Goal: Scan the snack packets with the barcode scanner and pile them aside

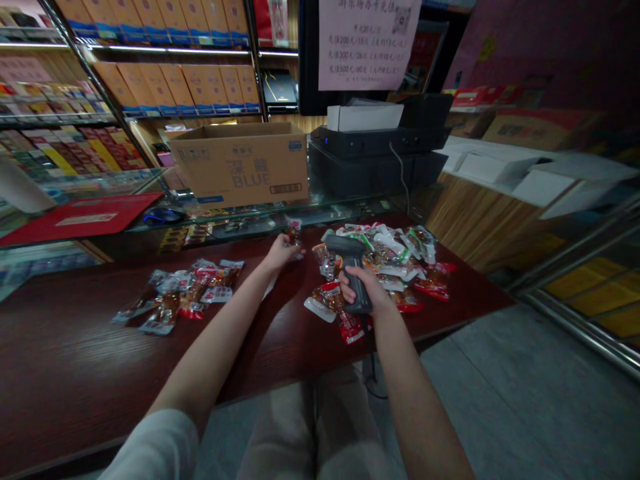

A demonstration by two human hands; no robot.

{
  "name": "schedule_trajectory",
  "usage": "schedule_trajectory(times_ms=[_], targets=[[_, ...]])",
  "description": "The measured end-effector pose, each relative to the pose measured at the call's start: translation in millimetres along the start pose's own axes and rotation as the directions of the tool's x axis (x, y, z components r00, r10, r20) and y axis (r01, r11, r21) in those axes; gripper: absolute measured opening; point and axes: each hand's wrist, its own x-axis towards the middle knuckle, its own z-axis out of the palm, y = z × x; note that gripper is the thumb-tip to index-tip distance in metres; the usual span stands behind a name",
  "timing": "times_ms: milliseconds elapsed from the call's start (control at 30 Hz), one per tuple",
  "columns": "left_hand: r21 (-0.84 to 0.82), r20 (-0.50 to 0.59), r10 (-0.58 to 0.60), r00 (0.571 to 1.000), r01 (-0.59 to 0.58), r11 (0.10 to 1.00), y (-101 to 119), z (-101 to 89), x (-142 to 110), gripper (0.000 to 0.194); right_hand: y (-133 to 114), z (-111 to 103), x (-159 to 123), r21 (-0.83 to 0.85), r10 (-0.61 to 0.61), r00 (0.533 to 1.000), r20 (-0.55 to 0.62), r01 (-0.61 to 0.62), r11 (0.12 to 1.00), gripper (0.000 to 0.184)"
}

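Note:
My left hand (pixel 281 253) is closed on a small snack packet (pixel 295 233), a clear vacuum pack with brown food inside, held up near the back edge of the dark red table (pixel 280 333). In my right hand (pixel 369 288) is a black barcode scanner (pixel 356 267), gripped by its handle, with its head turned toward the left. Around and behind the scanner lies a large pile of snack packets (pixel 395 247) with white, green and red wrappers. A smaller group of similar packets (pixel 187 293) rests on the table left of my left arm.
Behind the table, a glass counter carries an open cardboard box (pixel 245 167), a red folder (pixel 83 217), a computer mouse (pixel 163 215) and a black cash register (pixel 375 157). A scanner cable (pixel 373 370) hangs over the front edge. Stocked shelves (pixel 175 87) stand at the back.

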Motion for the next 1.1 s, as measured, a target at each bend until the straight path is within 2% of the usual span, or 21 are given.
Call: schedule_trajectory(times_ms=[67,100,200,333,533,733,933,1100], targets=[[-0.291,0.112,0.02,0.993,0.014,0.957,6,-12.3,-24,0.039,1,2,-2,-0.053,0.05,0.998,0.047,-0.048,0.997,0.028],[-0.373,0.149,0.043,0.988,0.016,0.928,10,-19.1,-37,0.044,1,3,-3,-0.08,0.069,0.995,0.073,-0.063,0.995,0.027],[-0.455,0.225,0.089,0.97,0.024,0.89,20,-38.4,-70,0.051,2,5,-7,-0.137,0.097,0.986,0.137,-0.078,0.988,0.027],[-0.529,0.23,0.056,0.971,0.077,0.845,22,-53.7,-93,0.04,3,6,-11,-0.181,0.139,0.969,0.204,-0.102,0.978,0.032],[-0.583,0.161,0.025,0.987,0.075,0.809,7,-57.1,-92,0.035,6,5,-12,-0.217,0.198,0.955,0.222,-0.149,0.965,0.035],[-0.555,0.174,-0.011,0.985,0.107,0.825,2,-55.7,-90,0.036,7,6,-11,-0.236,0.215,0.953,0.214,-0.163,0.958,0.035],[-0.547,0.14,0.001,0.99,0.077,0.834,-5,-50.7,-84,0.036,6,6,-11,-0.271,0.201,0.954,0.222,-0.138,0.953,0.023],[-0.566,0.14,0.035,0.99,0.051,0.823,-9,-49.5,-82,0.035,3,9,-13,-0.279,0.225,0.948,0.224,-0.158,0.947,0.023]])
